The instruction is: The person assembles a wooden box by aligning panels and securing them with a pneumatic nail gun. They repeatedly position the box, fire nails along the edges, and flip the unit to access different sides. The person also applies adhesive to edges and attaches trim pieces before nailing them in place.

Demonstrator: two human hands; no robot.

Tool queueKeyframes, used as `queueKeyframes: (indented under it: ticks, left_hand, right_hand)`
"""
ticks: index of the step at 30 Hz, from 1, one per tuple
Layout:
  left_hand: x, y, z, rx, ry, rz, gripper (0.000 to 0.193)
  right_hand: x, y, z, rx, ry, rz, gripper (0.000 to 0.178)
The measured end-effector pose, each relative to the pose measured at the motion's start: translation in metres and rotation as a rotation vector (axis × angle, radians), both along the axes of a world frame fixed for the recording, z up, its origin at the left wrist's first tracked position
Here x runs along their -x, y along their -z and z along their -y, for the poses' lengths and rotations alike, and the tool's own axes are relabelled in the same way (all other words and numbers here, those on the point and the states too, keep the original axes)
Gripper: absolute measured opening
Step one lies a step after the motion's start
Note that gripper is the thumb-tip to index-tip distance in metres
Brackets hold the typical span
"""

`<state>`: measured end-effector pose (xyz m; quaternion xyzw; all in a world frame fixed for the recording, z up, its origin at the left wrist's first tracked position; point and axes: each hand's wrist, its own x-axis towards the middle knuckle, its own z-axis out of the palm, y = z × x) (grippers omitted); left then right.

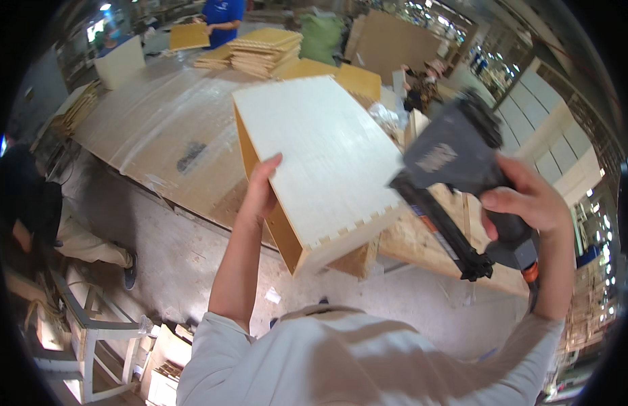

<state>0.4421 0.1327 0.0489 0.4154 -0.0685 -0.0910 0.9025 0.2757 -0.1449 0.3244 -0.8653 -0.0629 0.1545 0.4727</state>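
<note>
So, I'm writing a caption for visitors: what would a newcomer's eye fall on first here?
First, the pale wooden box in the middle, held at its left edge by the left hand. Then the dark nail gun in the right hand, at the box's right side. Beyond, yellowish panels are stacked towards the far side of the worktable.

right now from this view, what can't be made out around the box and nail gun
All in the head view:
Left hand: most fingers hidden by the wooden box.
Right hand: fingers partly hidden behind the handle.
Nail gun: blurred; whether its nose touches the box is unclear.
Person in blue: cut off by the upper edge.
</note>
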Motion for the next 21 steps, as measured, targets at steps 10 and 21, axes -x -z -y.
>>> queueKeyframes:
  ticks: [10,21]
  left_hand:
    - [-0.001,-0.008,0.001,0.040,0.125,-0.120,0.058]
    - [0.044,0.001,-0.004,0.162,-0.207,-0.148,0.045]
  right_hand:
    - [-0.031,0.160,0.194,-0.093,0.545,0.041,0.027]
    - [-0.096,0.340,0.256,-0.131,0.512,-0.119,0.026]
